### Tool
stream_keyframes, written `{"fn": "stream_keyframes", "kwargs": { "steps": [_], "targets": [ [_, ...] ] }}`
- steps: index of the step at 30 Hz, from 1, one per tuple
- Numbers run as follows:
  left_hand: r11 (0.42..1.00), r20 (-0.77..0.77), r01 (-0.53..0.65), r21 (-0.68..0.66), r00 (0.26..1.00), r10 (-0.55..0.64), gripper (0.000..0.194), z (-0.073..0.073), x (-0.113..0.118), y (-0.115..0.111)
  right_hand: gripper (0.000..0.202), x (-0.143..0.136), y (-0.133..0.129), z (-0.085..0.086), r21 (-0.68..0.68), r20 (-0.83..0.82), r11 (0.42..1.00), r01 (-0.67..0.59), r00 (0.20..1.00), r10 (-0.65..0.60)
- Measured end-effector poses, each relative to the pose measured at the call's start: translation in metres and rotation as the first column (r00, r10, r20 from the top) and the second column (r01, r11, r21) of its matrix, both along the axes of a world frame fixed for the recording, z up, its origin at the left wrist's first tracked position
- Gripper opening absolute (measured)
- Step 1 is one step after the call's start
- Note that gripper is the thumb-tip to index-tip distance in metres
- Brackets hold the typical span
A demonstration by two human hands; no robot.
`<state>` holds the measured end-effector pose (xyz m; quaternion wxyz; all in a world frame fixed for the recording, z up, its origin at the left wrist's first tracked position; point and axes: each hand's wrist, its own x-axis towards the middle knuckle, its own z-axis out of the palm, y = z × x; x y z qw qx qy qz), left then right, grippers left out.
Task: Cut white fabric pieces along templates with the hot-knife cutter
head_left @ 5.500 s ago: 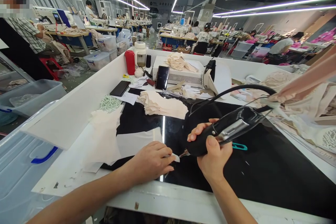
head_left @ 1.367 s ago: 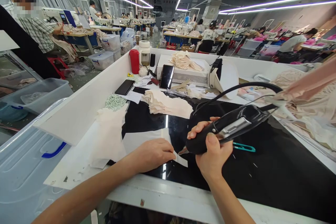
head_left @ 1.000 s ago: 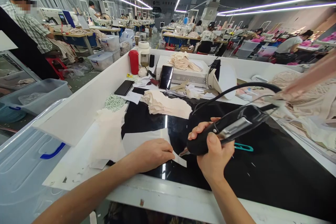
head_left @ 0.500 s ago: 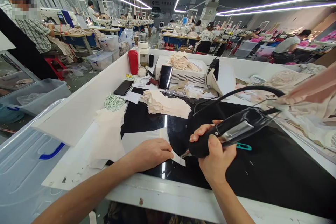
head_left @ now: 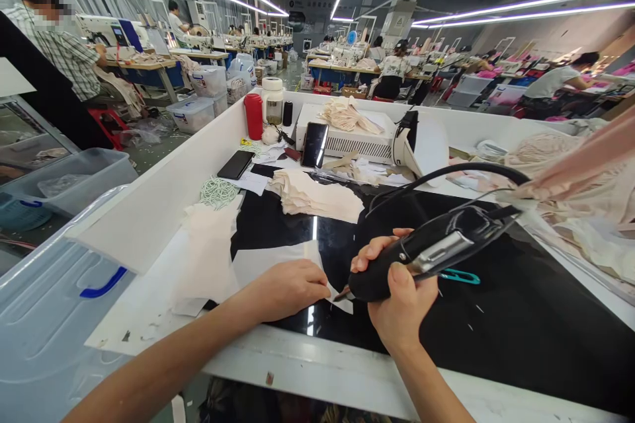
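My right hand is wrapped around a thick black corded hand tool with a pointed metal tip. The tip meets the narrow near end of a pale cloth piece, just right of my left fingertips; whether it presses in, I cannot tell. My left hand lies over that piece, thumb and fingers closed on its edge. A stack of cream fabric pieces rests on the black work surface beyond my hands. More cream fabric is spread to the left of my left hand.
A teal clip-shaped object lies behind the tool. The cord arches to the right. Phones, a red bottle, a clear jar and a white vented box stand at the back. White walls border the table; co-workers sit beyond.
My right hand and the tool have moved slightly left, bringing the tip closer to my left fingers. My left hand stays on the cloth piece.
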<state>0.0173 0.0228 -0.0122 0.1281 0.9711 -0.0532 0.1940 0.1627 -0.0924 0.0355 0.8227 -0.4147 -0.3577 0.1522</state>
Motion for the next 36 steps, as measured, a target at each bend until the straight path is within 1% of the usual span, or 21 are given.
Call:
{"fn": "stream_keyframes", "kwargs": {
  "steps": [3,7,11,15,19,22,24,28,30,33,36],
  "targets": [
    [1.0,0.005,0.002,0.003,1.0,-0.002,0.018,-0.001,0.0,0.0,0.035,0.0,0.001,-0.001,-0.006,0.001,1.0,-0.001,1.0,0.001],
    [1.0,0.002,-0.002,0.01,1.0,0.002,0.018,-0.002,0.001,0.0,0.031,0.001,-0.002,0.003,-0.031,-0.016,0.999,-0.013,1.0,0.012],
    [1.0,0.009,-0.005,0.024,1.0,0.004,0.02,-0.001,0.001,0.0,0.034,0.005,-0.009,0.007,0.005,-0.021,1.0,-0.002,1.0,0.003],
    [1.0,0.015,0.001,0.031,1.0,-0.001,0.02,0.002,0.0,-0.001,0.034,0.009,-0.014,0.004,0.006,-0.015,1.0,-0.002,1.0,0.002],
    [1.0,0.007,0.0,0.029,1.0,0.0,0.021,0.001,0.001,0.0,0.035,0.008,-0.013,0.001,-0.014,-0.012,1.0,0.016,1.0,-0.016],
    [1.0,-0.002,0.004,0.012,1.0,-0.004,0.022,0.0,0.001,0.0,0.034,0.006,-0.012,0.001,-0.038,-0.012,0.999,0.034,0.999,-0.034],
    [1.0,-0.011,0.002,-0.029,1.0,-0.002,0.02,0.001,0.0,0.001,0.034,0.007,-0.012,0.0,-0.042,-0.007,0.999,0.031,0.999,-0.032],
    [0.979,-0.014,-0.053,-0.194,0.999,0.051,0.021,0.006,-0.003,0.008,0.034,0.016,-0.013,-0.002,-0.038,0.042,0.999,0.015,0.999,-0.013],
    [0.969,-0.011,-0.092,-0.231,0.996,0.092,0.023,0.006,-0.005,0.014,0.034,0.024,-0.013,-0.004,-0.034,0.059,0.999,0.037,0.998,-0.035],
    [0.974,-0.017,-0.142,-0.177,0.99,0.141,0.025,0.002,-0.005,0.02,0.033,0.039,-0.009,-0.007,-0.026,0.066,0.996,0.091,0.994,-0.089],
    [0.973,-0.041,-0.198,-0.122,0.98,0.194,0.023,-0.001,-0.003,0.014,0.033,0.051,-0.001,-0.007,-0.01,0.073,0.992,0.128,0.989,-0.127]
  ]
}}
